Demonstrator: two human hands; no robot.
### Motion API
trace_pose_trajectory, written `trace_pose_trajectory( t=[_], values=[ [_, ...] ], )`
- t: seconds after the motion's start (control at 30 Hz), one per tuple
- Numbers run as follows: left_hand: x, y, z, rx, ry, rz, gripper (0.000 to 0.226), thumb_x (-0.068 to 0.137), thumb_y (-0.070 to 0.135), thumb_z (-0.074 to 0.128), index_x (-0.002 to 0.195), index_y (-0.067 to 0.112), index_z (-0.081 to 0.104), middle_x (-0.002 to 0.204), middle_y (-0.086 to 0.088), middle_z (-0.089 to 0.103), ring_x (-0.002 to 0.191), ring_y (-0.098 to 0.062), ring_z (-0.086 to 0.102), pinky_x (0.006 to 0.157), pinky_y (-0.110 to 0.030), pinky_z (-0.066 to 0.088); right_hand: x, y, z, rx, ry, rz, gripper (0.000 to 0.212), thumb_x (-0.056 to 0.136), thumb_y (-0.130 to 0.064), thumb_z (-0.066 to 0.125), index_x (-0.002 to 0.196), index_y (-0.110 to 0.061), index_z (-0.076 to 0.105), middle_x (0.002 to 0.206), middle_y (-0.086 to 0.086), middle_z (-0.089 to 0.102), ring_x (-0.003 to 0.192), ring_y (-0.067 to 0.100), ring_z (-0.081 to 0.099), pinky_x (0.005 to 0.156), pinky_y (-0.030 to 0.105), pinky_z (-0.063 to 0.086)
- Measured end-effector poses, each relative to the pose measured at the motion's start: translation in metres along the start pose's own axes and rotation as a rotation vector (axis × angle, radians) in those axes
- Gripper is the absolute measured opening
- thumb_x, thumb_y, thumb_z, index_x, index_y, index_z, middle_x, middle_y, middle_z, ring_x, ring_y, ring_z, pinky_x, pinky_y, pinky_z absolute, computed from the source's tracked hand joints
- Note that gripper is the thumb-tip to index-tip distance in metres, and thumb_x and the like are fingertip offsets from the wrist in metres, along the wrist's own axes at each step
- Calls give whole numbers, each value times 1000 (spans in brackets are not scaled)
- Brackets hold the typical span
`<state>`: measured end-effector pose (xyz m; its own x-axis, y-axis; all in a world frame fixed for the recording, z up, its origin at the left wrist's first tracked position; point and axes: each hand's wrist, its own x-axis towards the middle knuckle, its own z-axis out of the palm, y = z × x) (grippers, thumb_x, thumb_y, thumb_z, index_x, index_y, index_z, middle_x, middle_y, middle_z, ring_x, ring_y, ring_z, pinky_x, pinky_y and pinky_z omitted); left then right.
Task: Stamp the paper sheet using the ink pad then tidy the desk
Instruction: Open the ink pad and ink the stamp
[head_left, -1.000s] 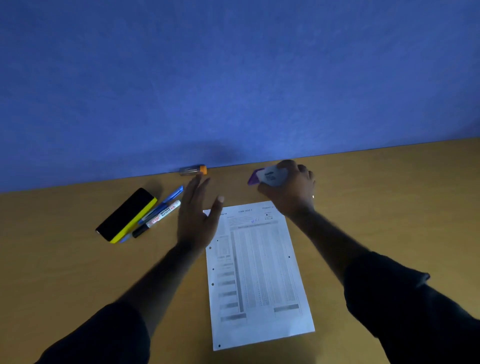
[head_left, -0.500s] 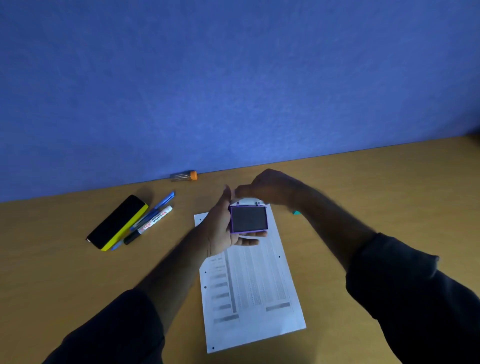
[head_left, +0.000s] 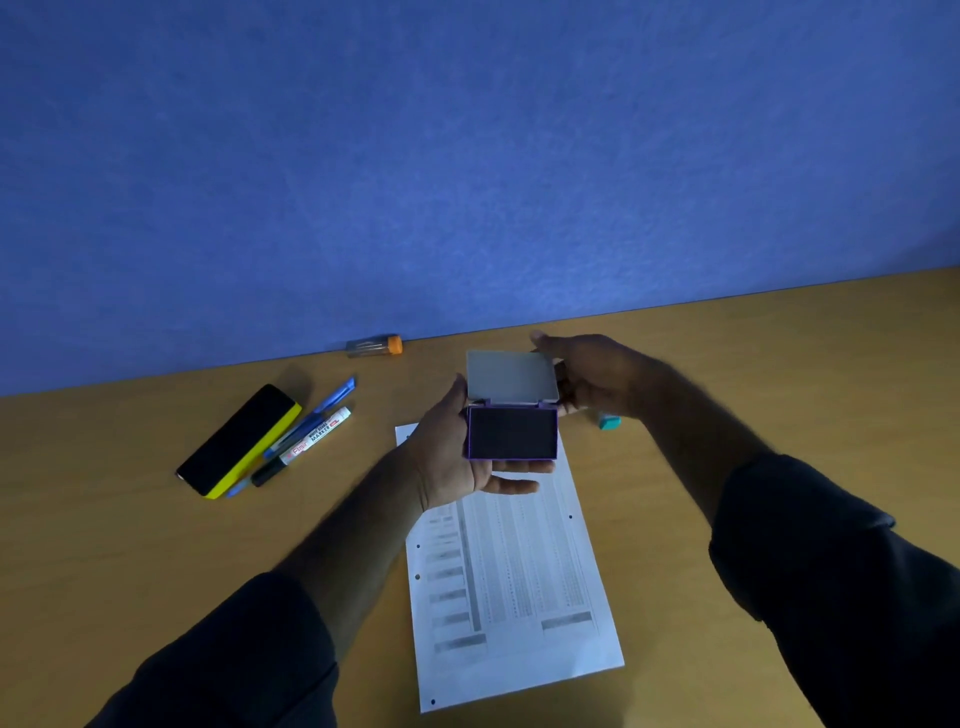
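Note:
A purple ink pad (head_left: 512, 433) with a dark inking face lies in the palm of my left hand (head_left: 454, 457), held above the top of the printed paper sheet (head_left: 514, 577). Its grey lid (head_left: 511, 375) stands swung up at the back. My right hand (head_left: 592, 376) touches the lid's right edge with its fingertips. A small teal object (head_left: 609, 422), possibly the stamp, lies on the desk under my right wrist, mostly hidden.
On the wooden desk (head_left: 779, 374) at the left lie a black-and-yellow board eraser (head_left: 239, 440), a blue pen (head_left: 311, 415) and a whiteboard marker (head_left: 304, 447). A small clear tube with an orange cap (head_left: 375, 346) rests against the blue wall.
The ink pad went from the desk by the wall into my left palm. My right hand has swung the lid fully up, so its grey inside now shows.

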<state>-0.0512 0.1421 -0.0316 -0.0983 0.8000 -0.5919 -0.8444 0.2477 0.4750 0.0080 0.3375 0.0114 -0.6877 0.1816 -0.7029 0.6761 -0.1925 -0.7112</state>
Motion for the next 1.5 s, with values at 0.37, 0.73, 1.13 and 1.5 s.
trace_pose_trajectory(
  t=[0.37, 0.73, 1.13, 1.5],
  values=[
    [49, 31, 18, 53, 399, 127, 76, 91, 72, 15, 124, 20, 59, 112, -11, 73, 106, -35, 67, 88, -54, 51, 0, 25, -31, 269, 32, -129, 29, 101, -10, 39, 115, -3, 64, 98, 20, 66, 88, 31, 61, 86, 47, 52],
    [100, 47, 36, 193, 553, 252, 28, 102, 33, 35, 116, 24, 57, 115, -8, 66, 104, -26, 65, 76, -42, 58, 36, 13, -74, 42, 239, -174, 30, 99, -3, 40, 116, -10, 63, 97, 17, 67, 85, 28, 65, 73, 40, 53],
    [127, 41, 10, 222, 670, 342, 22, 105, 25, 36, 90, 29, 52, 96, 1, 63, 90, -22, 66, 86, -55, 56, 44, 58, -51, -387, 852, -293, 21, 87, -22, 59, 103, -11, 65, 100, 7, 67, 81, 23, 61, 61, 27, 45],
    [110, 29, -1, 162, 689, 399, 26, 105, 30, 35, 124, 18, 48, 108, -5, 64, 88, -20, 65, 74, -43, 58, 16, 119, 3, -447, 970, -241, 35, 84, -14, 56, 119, -12, 50, 112, 12, 60, 94, 30, 58, 69, 42, 54]
  ],
)
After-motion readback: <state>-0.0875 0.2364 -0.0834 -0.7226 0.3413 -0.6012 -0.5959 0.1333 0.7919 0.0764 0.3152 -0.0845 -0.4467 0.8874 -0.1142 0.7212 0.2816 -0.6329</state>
